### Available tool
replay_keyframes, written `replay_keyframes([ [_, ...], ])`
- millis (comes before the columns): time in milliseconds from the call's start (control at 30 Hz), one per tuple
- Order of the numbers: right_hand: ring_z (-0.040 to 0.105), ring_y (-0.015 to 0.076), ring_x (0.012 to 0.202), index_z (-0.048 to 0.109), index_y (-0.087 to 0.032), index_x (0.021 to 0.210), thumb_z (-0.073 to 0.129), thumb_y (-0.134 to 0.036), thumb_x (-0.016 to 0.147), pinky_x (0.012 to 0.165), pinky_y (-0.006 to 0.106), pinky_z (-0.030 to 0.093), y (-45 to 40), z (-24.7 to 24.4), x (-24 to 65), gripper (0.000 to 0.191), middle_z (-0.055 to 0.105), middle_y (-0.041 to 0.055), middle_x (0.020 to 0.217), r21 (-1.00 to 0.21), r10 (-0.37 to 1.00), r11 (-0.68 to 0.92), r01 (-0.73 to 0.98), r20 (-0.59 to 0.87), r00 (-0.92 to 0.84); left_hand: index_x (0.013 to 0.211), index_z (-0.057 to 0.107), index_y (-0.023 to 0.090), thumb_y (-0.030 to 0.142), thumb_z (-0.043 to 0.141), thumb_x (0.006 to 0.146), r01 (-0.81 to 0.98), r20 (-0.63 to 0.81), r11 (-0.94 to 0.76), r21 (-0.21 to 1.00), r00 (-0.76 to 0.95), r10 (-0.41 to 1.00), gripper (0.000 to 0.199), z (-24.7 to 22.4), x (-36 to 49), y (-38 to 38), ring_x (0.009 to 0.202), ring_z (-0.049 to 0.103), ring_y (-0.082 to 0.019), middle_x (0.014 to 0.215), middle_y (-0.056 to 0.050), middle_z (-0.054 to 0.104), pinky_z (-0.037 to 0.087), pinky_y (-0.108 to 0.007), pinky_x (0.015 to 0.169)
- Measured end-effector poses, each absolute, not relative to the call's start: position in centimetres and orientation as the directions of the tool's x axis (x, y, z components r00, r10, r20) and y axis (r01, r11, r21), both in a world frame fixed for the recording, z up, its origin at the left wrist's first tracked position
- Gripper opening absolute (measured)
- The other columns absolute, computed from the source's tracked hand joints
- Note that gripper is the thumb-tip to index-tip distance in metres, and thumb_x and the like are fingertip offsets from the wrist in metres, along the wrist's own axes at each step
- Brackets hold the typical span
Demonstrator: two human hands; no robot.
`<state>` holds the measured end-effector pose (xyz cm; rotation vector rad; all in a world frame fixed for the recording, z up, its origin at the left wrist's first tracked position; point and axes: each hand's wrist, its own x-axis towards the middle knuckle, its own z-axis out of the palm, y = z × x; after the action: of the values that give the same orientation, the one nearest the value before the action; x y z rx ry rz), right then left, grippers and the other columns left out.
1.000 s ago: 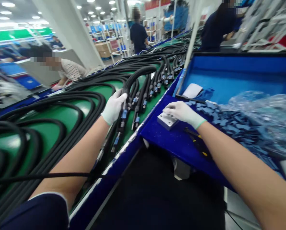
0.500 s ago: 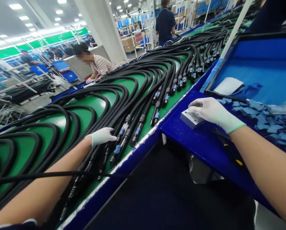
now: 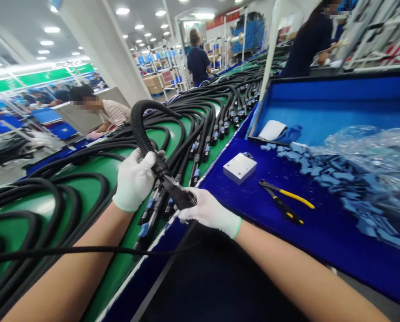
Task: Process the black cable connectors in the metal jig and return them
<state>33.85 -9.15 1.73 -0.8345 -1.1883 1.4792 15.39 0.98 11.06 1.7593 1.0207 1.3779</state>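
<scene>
A black corrugated hose (image 3: 140,123) with a dark end fitting (image 3: 176,188) is raised above the green conveyor belt (image 3: 124,232). My left hand (image 3: 135,177), in a white glove, is wrapped around the hose just behind the fitting. My gloved right hand (image 3: 205,209) grips the fitting's lower end, beside a spring-like coil. Many similar hoses lie looped on the belt, their ends with light blue clips (image 3: 144,230) toward me. A silver metal block (image 3: 239,167) rests on the blue table (image 3: 274,257), apart from both hands.
Pliers with yellow and black handles (image 3: 287,203) lie on the table. Loose light blue clips (image 3: 341,176) spread beside clear plastic bags (image 3: 374,147) and a blue bin (image 3: 341,100). A dark cable (image 3: 69,251) crosses low in front. Other people stand by the line.
My left hand has lifted a hose off the belt. My right hand has let go of the metal block and moved left onto the hose's end fitting. The view has turned right.
</scene>
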Motion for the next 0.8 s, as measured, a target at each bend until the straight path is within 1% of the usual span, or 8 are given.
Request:
replay_keyframes([
  [100, 0.064, 0.0124, 0.059, 0.074, -0.022, 0.092, 0.071, -0.015, 0.074, 0.059, 0.027, 0.049, -11.2, 2.4, 37.5, 0.02, 0.069, -0.0026, 0.069, -0.987, 0.966, 0.075, -0.141, 0.107, -0.237, 0.122, 0.07, 0.023, 0.033, 0.079, 0.084, 0.498, 0.64, -0.747, 0.44, 0.41, 0.65, 0.04, 10.0, 16.5, -0.3, 0.122, 0.062, -0.03, 0.118, -0.008, 0.072, 0.042, -0.048, 0.112],
  [200, 0.062, 0.0117, 0.056, 0.072, -0.024, 0.093, 0.068, -0.013, 0.076, 0.054, 0.025, 0.046, -13.5, 4.3, 42.1, 0.021, 0.069, -0.0031, 0.068, -0.99, 0.94, 0.083, 0.112, 0.041, -0.338, 0.112, 0.078, 0.029, 0.025, 0.076, 0.086, 0.302, 0.429, -0.942, 0.142, 0.839, 0.334, 0.027, 7.9, 17.3, -1.2, 0.111, 0.068, -0.027, 0.112, -0.005, 0.076, 0.045, -0.045, 0.109],
  [300, 0.067, 0.0157, 0.071, 0.072, -0.023, 0.101, 0.071, -0.033, 0.086, 0.066, 0.028, 0.05, -15.5, 5.6, 46.9, 0.018, 0.074, 0.0001, 0.084, -0.864, 0.96, 0.128, 0.487, -0.016, -0.28, 0.113, 0.079, 0.027, 0.027, 0.065, 0.095, 0.298, 0.355, -0.91, 0.288, 0.85, 0.39, 0.023, 5.8, 19.3, -2.4, 0.097, 0.072, -0.021, 0.108, -0.005, 0.078, 0.053, -0.034, 0.095],
  [367, 0.069, 0.0224, 0.086, 0.072, -0.019, 0.102, 0.069, -0.049, 0.089, 0.077, 0.034, 0.05, -16.8, 5.1, 49.9, 0.033, 0.074, 0.0076, 0.096, -0.622, 0.998, 0.02, 0.783, -0.028, -0.048, 0.113, 0.079, 0.025, 0.034, 0.062, 0.097, 0.412, 0.283, -0.786, 0.46, 0.772, 0.57, 0.025, 5.2, 21.2, -3.1, 0.099, 0.073, -0.022, 0.11, -0.004, 0.078, 0.054, -0.032, 0.095],
  [500, 0.065, 0.0307, 0.095, 0.069, -0.011, 0.091, 0.069, -0.031, 0.085, 0.078, 0.037, 0.045, -18.3, 1.6, 53.4, 0.022, 0.068, 0.0192, 0.1, -0.118, 0.966, -0.258, 0.959, -0.012, 0.258, 0.12, 0.076, 0.023, 0.039, 0.064, 0.093, 0.52, 0.052, -0.469, 0.714, 0.628, 0.776, 0.034, 6.1, 24.9, -3.4, 0.109, 0.071, -0.024, 0.118, -0.003, 0.078, 0.052, -0.032, 0.1],
  [567, 0.064, 0.0253, 0.086, 0.067, -0.012, 0.089, 0.064, -0.022, 0.084, 0.073, 0.033, 0.042, -18.3, 0.3, 53.5, 0.012, 0.067, 0.016, 0.095, -0.145, 0.954, -0.292, 0.945, 0.024, 0.299, 0.129, 0.071, 0.02, 0.034, 0.065, 0.09, 0.486, -0.051, -0.333, 0.808, 0.62, 0.783, 0.042, 6.7, 26.4, -3.0, 0.102, 0.072, -0.023, 0.115, -0.004, 0.078, 0.055, -0.03, 0.091],
  [667, 0.058, 0.0173, 0.069, 0.063, -0.015, 0.085, 0.058, -0.021, 0.086, 0.064, 0.028, 0.039, -17.6, 0.2, 52.3, 0.008, 0.066, 0.0075, 0.082, -0.415, 0.941, -0.282, 0.865, 0.055, 0.334, 0.13, 0.07, 0.015, 0.035, 0.066, 0.088, 0.437, -0.102, -0.23, 0.869, 0.615, 0.782, 0.047, 7.5, 28.2, -2.5, 0.08, 0.07, -0.019, 0.093, -0.004, 0.078, 0.053, -0.027, 0.073],
  [800, 0.065, 0.0191, 0.084, 0.068, -0.016, 0.093, 0.058, -0.012, 0.087, 0.077, 0.028, 0.048, -16.7, 2.6, 50.1, 0.012, 0.072, 0.0068, 0.094, -0.704, 0.975, 0.07, 0.707, 0.199, 0.101, 0.123, 0.074, 0.014, 0.042, 0.068, 0.089, 0.406, -0.056, -0.255, 0.878, 0.615, 0.787, 0.045, 8.3, 29.5, -2.3, 0.07, 0.066, -0.016, 0.081, -0.002, 0.075, 0.05, -0.026, 0.068],
])
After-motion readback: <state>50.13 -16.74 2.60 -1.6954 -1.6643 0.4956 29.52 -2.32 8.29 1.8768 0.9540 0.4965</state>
